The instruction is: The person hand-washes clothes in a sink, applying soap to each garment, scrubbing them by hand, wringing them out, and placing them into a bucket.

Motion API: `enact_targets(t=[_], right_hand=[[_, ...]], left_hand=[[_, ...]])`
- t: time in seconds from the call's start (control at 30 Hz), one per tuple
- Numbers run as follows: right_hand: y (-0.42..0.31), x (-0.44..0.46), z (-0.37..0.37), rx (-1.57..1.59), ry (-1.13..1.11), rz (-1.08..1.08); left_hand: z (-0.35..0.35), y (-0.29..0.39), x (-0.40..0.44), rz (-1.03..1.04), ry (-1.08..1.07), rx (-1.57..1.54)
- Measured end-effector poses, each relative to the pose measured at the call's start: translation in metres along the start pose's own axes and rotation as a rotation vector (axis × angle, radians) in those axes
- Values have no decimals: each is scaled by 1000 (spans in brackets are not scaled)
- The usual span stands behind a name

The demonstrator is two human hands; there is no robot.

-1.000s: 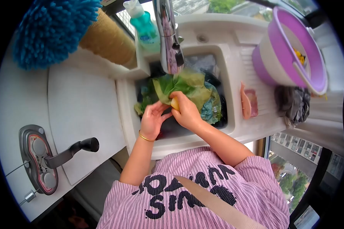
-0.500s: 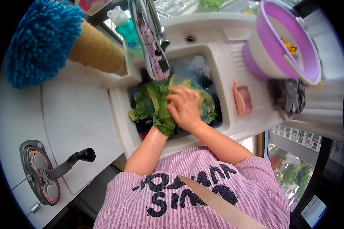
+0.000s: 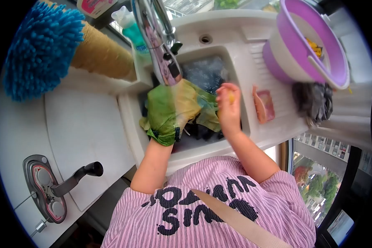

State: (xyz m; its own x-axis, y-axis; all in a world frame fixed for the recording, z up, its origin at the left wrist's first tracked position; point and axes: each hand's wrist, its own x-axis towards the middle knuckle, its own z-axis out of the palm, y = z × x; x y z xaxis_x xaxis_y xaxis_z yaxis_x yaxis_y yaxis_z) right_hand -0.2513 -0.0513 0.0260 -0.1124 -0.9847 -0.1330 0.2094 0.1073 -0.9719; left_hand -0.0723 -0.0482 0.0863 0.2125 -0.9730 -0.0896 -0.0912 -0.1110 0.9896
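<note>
Green, wet, thin fabric (image 3: 162, 110) covers my left hand, so its fingers are hidden; only my left forearm (image 3: 152, 163) shows below it. The fabric lies under the faucet (image 3: 169, 68), where water seems to run onto it. Over the right side of the sink basin (image 3: 244, 120), my right hand (image 3: 230, 108) is raised with curled fingers around a small yellow bar, partly hidden and slightly blurred. A fold of the fabric reaches close to that hand. Dark cloth and water (image 3: 204, 74) fill the basin behind and below.
A purple and white bucket (image 3: 272, 58) stands at the right, beside a dark plastic bag (image 3: 318, 103) and a pink soap dish (image 3: 263, 105). Blue-green bottle (image 3: 132, 33) behind the faucet; blue fluffy ball on a rope post (image 3: 105, 51) at left; grey handled device (image 3: 43, 182) lower left.
The green fabric has spread over my left hand and turned under the faucet. My right hand has moved off it to the right, and the yellow bar shows again between its fingers.
</note>
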Motion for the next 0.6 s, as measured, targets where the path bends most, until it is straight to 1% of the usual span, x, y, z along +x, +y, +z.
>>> enact_targets(t=[0.03,0.07,0.1,0.13,0.17,0.2,0.23,0.27,0.3,0.33,0.37,0.4,0.43,0.47,0.5,0.6], right_hand=[[8,-7,13,-48,-80,-158],[15,-13,26,-78,-108,-245],[29,-15,33,-100,-103,-219],[40,-14,43,38,-68,-119],[59,-7,45,55,-2,-53],[76,-1,40,28,47,-2],[86,4,36,3,92,50],[97,9,29,-3,99,51],[101,12,21,-6,106,52],[88,15,14,23,82,168],[73,16,1,-33,43,200],[54,20,-12,-14,-3,142],[24,23,-28,-70,-55,129],[-6,27,-42,-251,-49,26],[-56,27,-51,-744,11,-97],[-64,60,-120,-833,65,-329]], left_hand=[[3,12,-1,152,-50,320],[7,23,-4,307,-101,636],[12,14,-10,294,-68,578],[18,5,-15,283,-35,518],[23,-4,-21,275,-2,458],[16,-5,-27,368,18,576],[13,3,-32,358,-2,607],[11,10,-36,348,-22,637],[7,14,-38,350,-23,635],[0,16,-39,269,-40,666],[-5,16,-37,238,-39,647],[-10,15,-34,220,-34,601],[-14,15,-32,203,-27,549],[-20,14,-31,193,-19,503],[-25,13,-30,185,-16,463],[-37,11,-28,167,-3,380]])
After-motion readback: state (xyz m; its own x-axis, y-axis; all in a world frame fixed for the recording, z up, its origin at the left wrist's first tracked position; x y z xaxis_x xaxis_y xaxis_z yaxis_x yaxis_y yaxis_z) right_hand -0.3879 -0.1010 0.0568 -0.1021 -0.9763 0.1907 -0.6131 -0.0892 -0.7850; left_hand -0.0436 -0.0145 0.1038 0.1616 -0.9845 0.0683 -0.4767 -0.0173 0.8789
